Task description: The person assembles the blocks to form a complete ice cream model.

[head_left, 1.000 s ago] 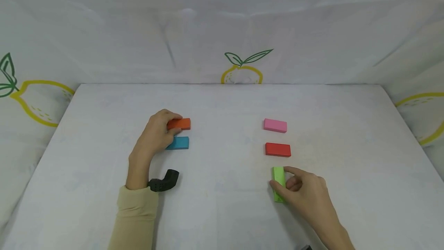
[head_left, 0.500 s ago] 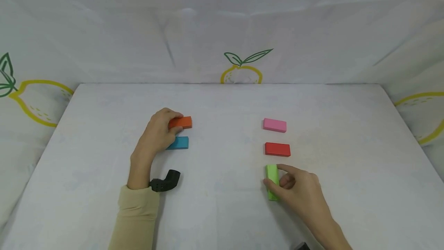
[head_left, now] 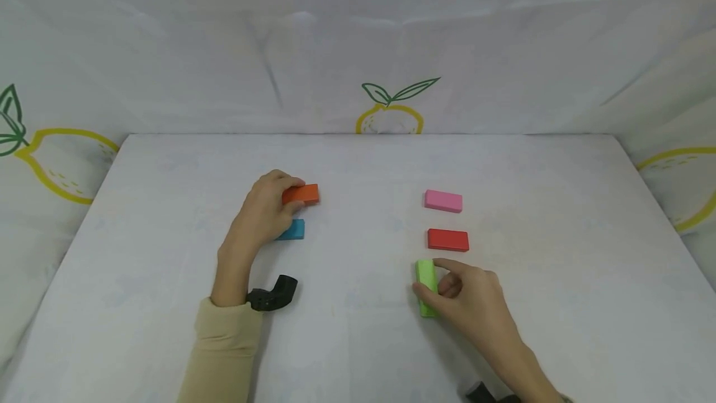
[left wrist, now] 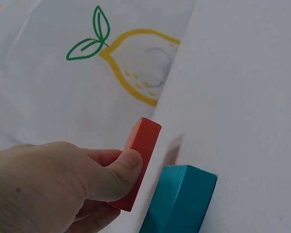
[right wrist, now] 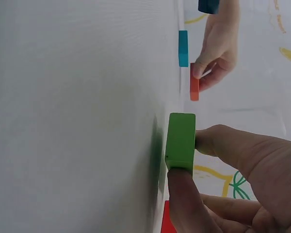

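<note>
We are observing an orange rectangular block raised just off the white tabletop; the left hand is pinching it between thumb and fingers. We are also noting a lime-green block, likewise raised, which the right hand is gripping between thumb and finger. A blue block is lying partly hidden by the left hand; red and pink blocks are lying beyond the green one. Behind, lemon-patterned cloth is hanging.

At right, the middle block lies between the rear block and front block; at left, the far block is behind the near block.
</note>
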`<state>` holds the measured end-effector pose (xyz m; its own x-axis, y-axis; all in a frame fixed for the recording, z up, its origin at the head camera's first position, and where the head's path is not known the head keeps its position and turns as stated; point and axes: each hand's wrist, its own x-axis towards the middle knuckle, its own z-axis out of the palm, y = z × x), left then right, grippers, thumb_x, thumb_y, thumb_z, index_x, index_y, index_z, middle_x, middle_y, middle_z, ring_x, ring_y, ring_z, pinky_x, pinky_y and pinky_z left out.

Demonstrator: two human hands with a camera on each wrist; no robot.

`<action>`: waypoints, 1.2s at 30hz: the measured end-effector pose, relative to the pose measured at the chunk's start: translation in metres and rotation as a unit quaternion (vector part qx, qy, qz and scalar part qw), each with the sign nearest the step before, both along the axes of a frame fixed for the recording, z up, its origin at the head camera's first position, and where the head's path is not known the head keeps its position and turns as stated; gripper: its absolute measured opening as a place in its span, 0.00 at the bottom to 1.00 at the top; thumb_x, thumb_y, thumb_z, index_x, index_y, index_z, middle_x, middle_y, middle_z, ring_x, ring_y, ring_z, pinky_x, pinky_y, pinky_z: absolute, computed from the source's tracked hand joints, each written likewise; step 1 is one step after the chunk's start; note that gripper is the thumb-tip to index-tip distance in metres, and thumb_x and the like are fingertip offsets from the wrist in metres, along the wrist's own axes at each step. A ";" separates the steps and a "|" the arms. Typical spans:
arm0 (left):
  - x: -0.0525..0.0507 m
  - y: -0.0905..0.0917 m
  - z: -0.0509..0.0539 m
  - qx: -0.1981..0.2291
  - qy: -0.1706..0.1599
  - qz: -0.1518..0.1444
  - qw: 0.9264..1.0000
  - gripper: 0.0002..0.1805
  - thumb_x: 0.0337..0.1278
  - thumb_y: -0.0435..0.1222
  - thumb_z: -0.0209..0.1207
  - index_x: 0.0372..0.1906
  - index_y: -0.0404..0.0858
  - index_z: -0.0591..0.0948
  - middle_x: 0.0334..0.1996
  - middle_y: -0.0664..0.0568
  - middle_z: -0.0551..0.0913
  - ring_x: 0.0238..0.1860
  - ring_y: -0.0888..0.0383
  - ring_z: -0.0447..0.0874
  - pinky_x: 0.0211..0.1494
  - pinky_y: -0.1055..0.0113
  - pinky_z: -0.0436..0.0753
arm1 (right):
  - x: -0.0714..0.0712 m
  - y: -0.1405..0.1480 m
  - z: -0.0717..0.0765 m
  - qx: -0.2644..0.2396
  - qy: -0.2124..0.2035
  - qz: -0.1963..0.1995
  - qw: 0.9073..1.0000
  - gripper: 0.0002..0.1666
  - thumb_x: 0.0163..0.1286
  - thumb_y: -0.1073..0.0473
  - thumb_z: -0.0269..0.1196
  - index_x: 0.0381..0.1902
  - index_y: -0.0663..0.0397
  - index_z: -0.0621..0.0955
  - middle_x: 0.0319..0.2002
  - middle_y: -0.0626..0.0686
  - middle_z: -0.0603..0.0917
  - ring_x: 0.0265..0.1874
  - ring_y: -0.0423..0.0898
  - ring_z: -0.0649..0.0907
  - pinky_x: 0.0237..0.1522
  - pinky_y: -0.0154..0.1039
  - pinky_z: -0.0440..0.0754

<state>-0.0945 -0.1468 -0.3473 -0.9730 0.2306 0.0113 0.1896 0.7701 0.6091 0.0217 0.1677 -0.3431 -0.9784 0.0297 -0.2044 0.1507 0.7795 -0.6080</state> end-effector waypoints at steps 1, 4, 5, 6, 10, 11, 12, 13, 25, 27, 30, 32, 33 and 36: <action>0.000 0.002 0.001 0.002 0.000 -0.002 1.000 0.19 0.63 0.27 0.64 0.58 0.28 0.82 0.56 0.35 0.82 0.59 0.38 0.79 0.66 0.46 0.78 | -0.001 -0.001 0.000 -0.002 -0.003 0.001 1.000 0.28 0.56 0.53 0.78 0.53 0.59 0.87 0.22 0.47 0.83 0.24 0.38 0.81 0.28 0.28 0.79; 0.001 0.008 0.002 0.005 0.003 -0.006 1.000 0.19 0.62 0.27 0.65 0.58 0.28 0.83 0.55 0.36 0.82 0.59 0.39 0.79 0.66 0.47 0.79 | -0.002 -0.005 -0.001 -0.008 -0.005 0.005 1.000 0.28 0.55 0.54 0.78 0.53 0.60 0.87 0.22 0.47 0.83 0.24 0.38 0.81 0.27 0.27 0.80; 0.001 0.010 0.002 0.006 0.004 -0.007 1.000 0.19 0.62 0.27 0.66 0.57 0.29 0.83 0.55 0.36 0.82 0.59 0.39 0.79 0.65 0.47 0.79 | -0.003 -0.007 -0.001 -0.012 -0.005 0.005 1.000 0.28 0.55 0.54 0.79 0.52 0.60 0.87 0.22 0.47 0.83 0.24 0.38 0.81 0.28 0.27 0.80; 0.001 0.012 0.002 0.007 0.005 -0.009 1.000 0.19 0.61 0.27 0.66 0.57 0.29 0.83 0.55 0.37 0.82 0.59 0.40 0.79 0.65 0.48 0.79 | -0.003 -0.008 -0.002 -0.016 -0.003 0.007 1.000 0.27 0.55 0.55 0.79 0.52 0.60 0.87 0.22 0.47 0.83 0.24 0.38 0.81 0.28 0.27 0.80; 0.002 0.019 0.002 0.004 0.010 -0.018 1.000 0.18 0.61 0.28 0.67 0.56 0.30 0.83 0.54 0.39 0.83 0.59 0.40 0.78 0.65 0.49 0.79 | -0.004 -0.017 -0.003 -0.033 0.007 0.022 0.999 0.26 0.55 0.55 0.79 0.50 0.60 0.88 0.21 0.47 0.82 0.22 0.36 0.81 0.27 0.27 0.80; 0.002 0.020 0.002 0.004 0.011 -0.021 1.000 0.18 0.61 0.28 0.67 0.56 0.30 0.84 0.54 0.39 0.83 0.59 0.41 0.78 0.65 0.49 0.78 | -0.004 -0.019 -0.003 -0.036 0.009 0.025 0.999 0.25 0.55 0.56 0.79 0.50 0.59 0.88 0.21 0.46 0.82 0.22 0.36 0.80 0.27 0.27 0.80; 0.002 0.022 0.001 0.003 0.012 -0.024 1.000 0.18 0.61 0.28 0.67 0.56 0.30 0.84 0.54 0.40 0.83 0.59 0.41 0.78 0.65 0.49 0.79 | -0.005 -0.021 -0.004 -0.037 0.012 0.029 0.999 0.25 0.55 0.55 0.79 0.50 0.59 0.88 0.20 0.46 0.82 0.22 0.36 0.80 0.27 0.27 0.80; 0.003 0.023 0.001 0.003 0.014 -0.027 1.000 0.18 0.61 0.28 0.67 0.56 0.31 0.84 0.53 0.40 0.84 0.59 0.41 0.78 0.65 0.49 0.79 | -0.005 -0.024 -0.004 -0.039 0.013 0.031 0.999 0.26 0.55 0.55 0.79 0.50 0.59 0.88 0.20 0.46 0.81 0.21 0.36 0.80 0.27 0.27 0.79; 0.008 0.047 -0.002 -0.014 0.040 -0.067 0.997 0.16 0.60 0.31 0.69 0.54 0.33 0.85 0.50 0.44 0.85 0.55 0.45 0.81 0.64 0.53 0.81 | -0.014 -0.048 -0.004 -0.050 0.020 0.044 0.998 0.26 0.54 0.55 0.79 0.49 0.61 0.88 0.19 0.45 0.80 0.20 0.35 0.79 0.25 0.27 0.78; 0.008 0.050 -0.002 -0.014 0.041 -0.074 0.996 0.17 0.61 0.32 0.69 0.54 0.33 0.85 0.50 0.44 0.85 0.55 0.46 0.81 0.63 0.54 0.82 | -0.016 -0.052 -0.003 -0.056 0.024 0.047 0.997 0.26 0.54 0.56 0.80 0.49 0.61 0.88 0.19 0.46 0.81 0.20 0.35 0.79 0.25 0.27 0.78; 0.009 0.053 -0.002 -0.019 0.042 -0.078 0.996 0.17 0.61 0.32 0.69 0.54 0.33 0.85 0.50 0.44 0.85 0.54 0.47 0.82 0.63 0.54 0.82 | -0.018 -0.056 -0.003 -0.064 0.029 0.050 0.996 0.25 0.54 0.57 0.80 0.48 0.62 0.87 0.18 0.46 0.81 0.20 0.35 0.79 0.24 0.27 0.78; 0.010 0.055 -0.002 -0.022 0.040 -0.079 0.996 0.17 0.61 0.32 0.69 0.54 0.34 0.85 0.49 0.45 0.85 0.54 0.47 0.82 0.62 0.55 0.82 | -0.020 -0.059 -0.003 -0.068 0.032 0.052 0.996 0.25 0.53 0.57 0.80 0.48 0.63 0.87 0.18 0.46 0.80 0.19 0.35 0.79 0.24 0.27 0.78; 0.010 0.056 -0.002 -0.023 0.039 -0.079 0.996 0.17 0.61 0.32 0.69 0.54 0.34 0.85 0.49 0.45 0.85 0.54 0.48 0.81 0.62 0.55 0.82 | -0.020 -0.061 -0.004 -0.069 0.033 0.053 0.996 0.25 0.53 0.58 0.80 0.48 0.63 0.88 0.18 0.46 0.80 0.19 0.35 0.78 0.24 0.27 0.78; 0.011 0.059 -0.002 -0.025 0.033 -0.090 0.995 0.17 0.61 0.32 0.69 0.54 0.34 0.85 0.49 0.45 0.85 0.53 0.48 0.81 0.62 0.55 0.82 | -0.020 -0.064 -0.004 -0.076 0.034 0.053 0.995 0.25 0.53 0.58 0.80 0.47 0.63 0.88 0.18 0.46 0.80 0.19 0.35 0.79 0.23 0.27 0.79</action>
<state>-0.0836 -0.0876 -0.3492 -0.9138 0.4021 0.0580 0.3649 0.7495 0.5523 0.0012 0.1038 -0.3473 -0.9861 -0.1012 -0.1321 0.0269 0.6865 -0.7266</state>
